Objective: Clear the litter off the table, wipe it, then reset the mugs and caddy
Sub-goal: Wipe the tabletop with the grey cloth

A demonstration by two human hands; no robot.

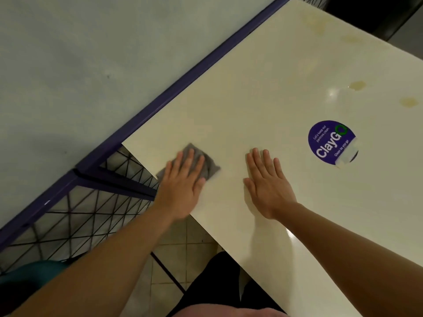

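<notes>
Left hand flat, fingers straight, pressing grey cloth at worktop near corner: no closed grip, palm pressure for wiping. Right hand flat, empty, likely bracing. Yellowish stains lie far off, apparently unwiped.

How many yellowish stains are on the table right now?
4 at least: two clear stains above the sticker, two fainter ones near the far end; others may be out of frame.

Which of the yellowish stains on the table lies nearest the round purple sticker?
The small oval stain just beyond the sticker, by the right frame edge; the other stains sit farther up the table.
</notes>
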